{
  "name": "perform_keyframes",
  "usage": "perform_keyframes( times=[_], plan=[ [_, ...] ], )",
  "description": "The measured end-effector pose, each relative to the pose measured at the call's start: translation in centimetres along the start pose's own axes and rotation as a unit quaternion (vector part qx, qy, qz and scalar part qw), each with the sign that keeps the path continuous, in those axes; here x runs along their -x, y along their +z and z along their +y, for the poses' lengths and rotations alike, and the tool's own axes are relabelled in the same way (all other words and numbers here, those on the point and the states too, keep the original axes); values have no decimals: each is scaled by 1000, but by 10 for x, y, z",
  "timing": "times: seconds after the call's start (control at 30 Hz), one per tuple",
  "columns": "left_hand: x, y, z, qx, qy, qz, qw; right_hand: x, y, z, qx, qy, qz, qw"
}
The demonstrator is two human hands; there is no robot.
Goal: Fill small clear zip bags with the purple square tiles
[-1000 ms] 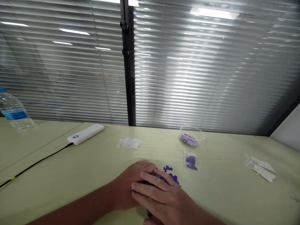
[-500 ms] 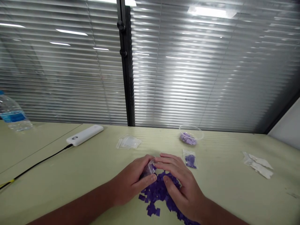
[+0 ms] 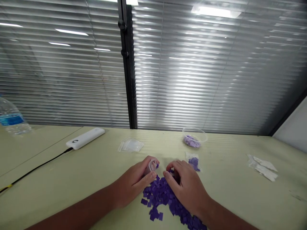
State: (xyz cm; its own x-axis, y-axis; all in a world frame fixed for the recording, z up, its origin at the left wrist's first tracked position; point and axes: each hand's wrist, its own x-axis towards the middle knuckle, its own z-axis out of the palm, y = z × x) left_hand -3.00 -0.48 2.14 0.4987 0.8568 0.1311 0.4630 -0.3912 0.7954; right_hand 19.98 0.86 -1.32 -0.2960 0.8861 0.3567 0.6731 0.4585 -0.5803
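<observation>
My left hand point(image 3: 137, 180) is closed round a small clear plastic bag point(image 3: 152, 165). The bag's mouth gapes toward the right, and a bit of purple shows inside it. On the table between and below my hands lies a loose pile of small dark purple squares point(image 3: 160, 193). At the pile's upper right edge is my right hand point(image 3: 189, 187), its fingers curled in toward the thumb. Purple squares show between thumb and fingers, though how many are gripped is hidden. The two hands are apart.
Flat clear bags point(image 3: 131, 145) lie ahead. Beyond my right hand are a filled bag point(image 3: 193, 162) and a clear round container point(image 3: 192, 140) with lilac pieces. White scraps point(image 3: 262, 166) lie right; a cabled white power bank point(image 3: 85, 138) and a bottle point(image 3: 13, 118) stand left.
My right hand has drawn back from the bag's mouth to the pile, and its fingers have curled in. The bag's mouth now shows as an open ring in my left hand.
</observation>
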Motion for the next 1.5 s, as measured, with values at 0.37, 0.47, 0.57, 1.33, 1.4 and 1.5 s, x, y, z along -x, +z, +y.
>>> perform_keyframes(
  times=[0.37, 0.47, 0.57, 1.33, 1.4, 1.5],
  plan=[
    [-1, -1, 0, -25, 31, -12, 999, 2, -13, -5, 25, -88, -105, 990],
    [-2, -1, -2, -31, 40, -14, 999, 1, -11, -3, -2, -98, -122, 988],
    [-1, 0, -3, -41, 36, -12, 998, 0, -7, 0, -29, -88, -125, 988],
    [-1, 3, -9, -120, 71, -15, 990, -4, 0, 10, -245, -11, -6, 969],
    [0, 3, -8, -126, 93, -18, 988, -3, 1, 9, -238, -46, 0, 970],
    [1, 3, -7, -131, 103, -26, 986, -1, 1, 9, -237, -95, -1, 967]
  ],
)
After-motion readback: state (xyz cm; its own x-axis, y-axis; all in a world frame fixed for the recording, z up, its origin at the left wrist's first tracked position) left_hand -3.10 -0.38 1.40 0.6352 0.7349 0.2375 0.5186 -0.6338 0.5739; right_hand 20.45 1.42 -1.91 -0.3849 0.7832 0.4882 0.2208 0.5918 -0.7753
